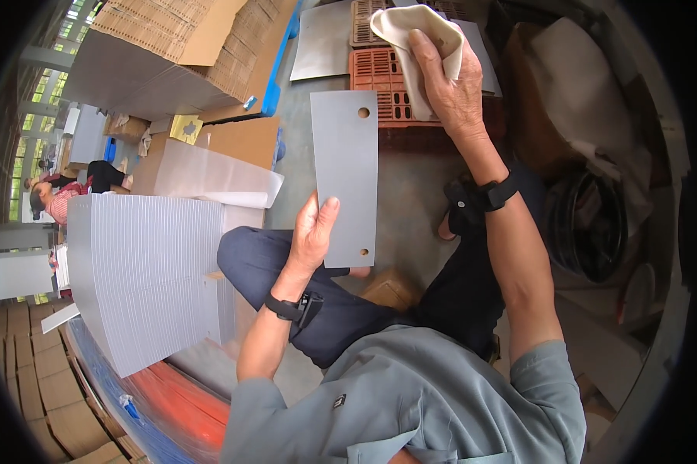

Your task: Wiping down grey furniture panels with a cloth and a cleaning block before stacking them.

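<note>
A flat grey panel [346,170] with one round hole near each end stands lengthwise in front of me. My left hand [313,234] grips its left edge, thumb on the face and the other fingers hidden behind. Up and to the right, my right hand [454,89] is closed on a folded cream cloth [419,31], with the thumb pressed over it. The cloth is apart from the panel, above the orange plastic crate [375,73].
To my left rises a tall stack of grey panels [155,271], with cardboard boxes [155,39] on a blue pallet [281,69] beyond it. A black round bin [588,224] and a cloth-draped box [588,85] stand right. Another person [62,197] sits far left.
</note>
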Demonstrator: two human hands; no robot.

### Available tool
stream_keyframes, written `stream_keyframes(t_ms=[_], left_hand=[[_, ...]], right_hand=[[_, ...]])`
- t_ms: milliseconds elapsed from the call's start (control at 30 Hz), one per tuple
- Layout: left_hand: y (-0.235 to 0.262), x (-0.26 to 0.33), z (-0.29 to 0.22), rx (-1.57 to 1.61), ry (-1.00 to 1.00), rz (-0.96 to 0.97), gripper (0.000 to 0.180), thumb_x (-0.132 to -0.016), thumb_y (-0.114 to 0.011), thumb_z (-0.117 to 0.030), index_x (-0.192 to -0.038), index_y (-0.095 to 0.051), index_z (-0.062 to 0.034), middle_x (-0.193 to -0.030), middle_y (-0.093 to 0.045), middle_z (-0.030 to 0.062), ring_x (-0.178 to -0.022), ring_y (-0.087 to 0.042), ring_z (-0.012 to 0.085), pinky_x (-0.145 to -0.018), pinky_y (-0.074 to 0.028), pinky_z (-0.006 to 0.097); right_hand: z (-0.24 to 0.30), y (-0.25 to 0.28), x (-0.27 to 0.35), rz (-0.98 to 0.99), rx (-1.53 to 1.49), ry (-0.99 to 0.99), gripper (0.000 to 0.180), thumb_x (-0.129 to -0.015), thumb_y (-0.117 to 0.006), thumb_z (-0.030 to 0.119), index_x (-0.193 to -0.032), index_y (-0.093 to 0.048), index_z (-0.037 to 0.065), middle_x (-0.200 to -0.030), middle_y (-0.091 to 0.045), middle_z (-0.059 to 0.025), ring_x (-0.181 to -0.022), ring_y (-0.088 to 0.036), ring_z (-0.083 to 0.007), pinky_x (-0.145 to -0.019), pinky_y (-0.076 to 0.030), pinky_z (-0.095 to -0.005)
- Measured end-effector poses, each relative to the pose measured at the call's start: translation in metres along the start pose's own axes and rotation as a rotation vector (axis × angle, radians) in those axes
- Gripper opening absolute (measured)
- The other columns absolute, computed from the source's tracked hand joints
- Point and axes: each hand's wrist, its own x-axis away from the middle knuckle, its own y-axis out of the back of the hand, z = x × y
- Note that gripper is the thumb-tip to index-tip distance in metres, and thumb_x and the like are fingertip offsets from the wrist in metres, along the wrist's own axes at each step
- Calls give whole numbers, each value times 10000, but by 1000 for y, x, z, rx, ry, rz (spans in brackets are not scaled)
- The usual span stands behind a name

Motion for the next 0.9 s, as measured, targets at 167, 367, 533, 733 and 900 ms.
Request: stream_keyframes(t_ms=[167, 367, 533, 733, 900], left_hand=[[5, -22, 1, 56, 174, 24, 493, -1098, -404, -418, -1294, -570, 3, -1152, -627, 38, -1040, -573, 124, -927, -458, 270], [10, -38, 8, 46, -55, -291, 558, -1070, -439, -480, -1324, -541, 6, -1232, -620, 79, -1104, -609, 167, -940, -497, 316], [21, -57, -20, 398, -45, -378, 556, -1078, -462, -424, -1399, -476, 30, -1302, -586, 133, -1181, -587, 227, -998, -497, 365], [36, -62, -18, 446, -172, -465, 549, -1091, -439, -393, -1433, -441, 36, -1350, -557, 141, -1234, -554, 244, -1053, -465, 391], [32, -60, -24, 435, -165, -509, 518, -1087, -443, -426, -1383, -482, -3, -1330, -556, 115, -1217, -556, 206, -1036, -481, 352]], right_hand=[[18, -35, 23, 420, 48, 406, 363, -819, -742, 101, -1165, -634, 103, -1067, -624, -116, -1014, -607, -325, -887, -509, -431], [42, -38, 90, 966, -236, 275, 309, -785, -725, 35, -1068, -616, 96, -1070, -602, -92, -1064, -590, -306, -905, -506, -427], [26, -11, 177, 1461, -244, 388, 318, -792, -713, 65, -1103, -654, 105, -1081, -615, -88, -1097, -599, -302, -922, -509, -425], [3, 18, 157, 1691, 74, 170, 379, -760, -705, 31, -1132, -661, 85, -1085, -621, -112, -1078, -611, -331, -933, -520, -457], [14, 13, 113, 958, -36, -339, 272, -821, -694, 105, -1087, -664, 57, -1020, -672, -130, -937, -666, -311, -855, -532, -410]])
